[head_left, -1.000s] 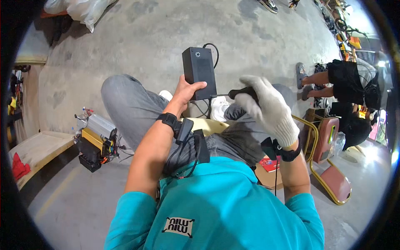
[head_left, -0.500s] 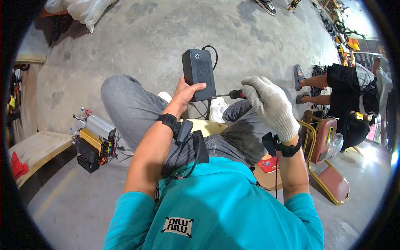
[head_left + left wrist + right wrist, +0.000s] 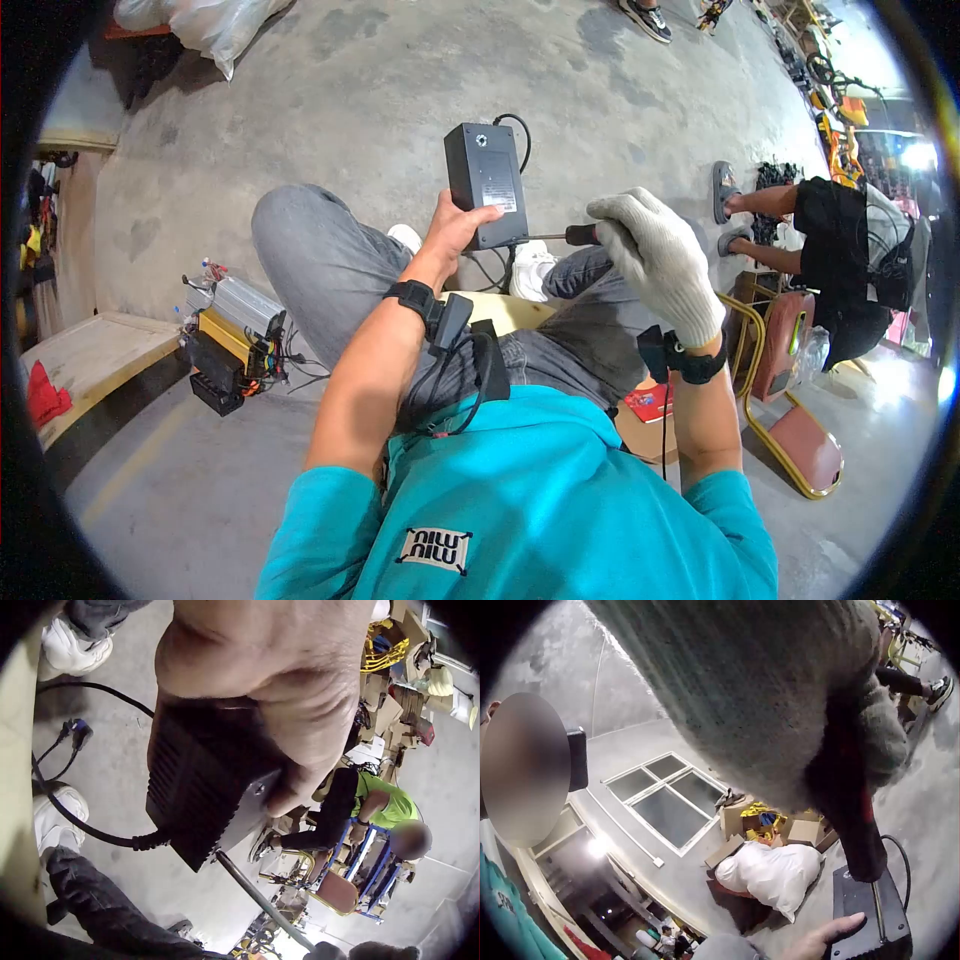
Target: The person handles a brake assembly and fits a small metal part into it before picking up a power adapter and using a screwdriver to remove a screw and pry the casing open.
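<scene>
My bare left hand [image 3: 447, 232] grips a black power adapter [image 3: 484, 180] by its lower end, the thumb lying across the labelled face. A dark cord runs from each end of the case. In the left wrist view the near end of the adapter [image 3: 225, 806] shows slots and a screw at one corner. My right hand [image 3: 655, 255], in a white knit glove, holds a screwdriver [image 3: 581, 235] by its black and red handle. Its metal shaft [image 3: 262, 901] reaches the other corner of that end, where the tip meets the case.
A silver and gold electrical unit [image 3: 235, 330] with loose wires stands on the floor at the left, by a low wooden platform [image 3: 100, 360]. A folded chair with a gold frame [image 3: 805, 470] lies at the right. Another person's legs [image 3: 770, 200] are beyond it.
The gloved fingers have shifted round the screwdriver handle, hiding more of it. The adapter has tilted slightly, and its pale label now shows. The screwdriver tip stays at the adapter's end.
</scene>
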The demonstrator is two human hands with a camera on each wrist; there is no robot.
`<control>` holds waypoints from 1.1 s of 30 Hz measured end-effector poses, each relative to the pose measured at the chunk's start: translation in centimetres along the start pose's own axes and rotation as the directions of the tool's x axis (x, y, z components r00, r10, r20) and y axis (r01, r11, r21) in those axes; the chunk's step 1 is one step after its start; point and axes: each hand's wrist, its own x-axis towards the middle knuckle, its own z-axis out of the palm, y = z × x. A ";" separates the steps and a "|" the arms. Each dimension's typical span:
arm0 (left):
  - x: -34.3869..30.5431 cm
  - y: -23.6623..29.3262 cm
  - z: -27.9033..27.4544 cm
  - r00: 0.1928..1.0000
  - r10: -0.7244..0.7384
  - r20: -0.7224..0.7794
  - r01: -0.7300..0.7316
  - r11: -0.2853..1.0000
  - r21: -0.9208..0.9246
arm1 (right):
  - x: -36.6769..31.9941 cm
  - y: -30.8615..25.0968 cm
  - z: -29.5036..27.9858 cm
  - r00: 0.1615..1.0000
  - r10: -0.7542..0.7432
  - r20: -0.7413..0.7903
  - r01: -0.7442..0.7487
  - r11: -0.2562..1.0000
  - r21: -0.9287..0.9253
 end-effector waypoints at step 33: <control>0.5 -0.2 -0.5 0.990 -0.005 0.144 0.009 1.000 -0.024 | -0.3 -0.6 0.0 0.994 0.079 -0.070 -0.066 0.982 0.175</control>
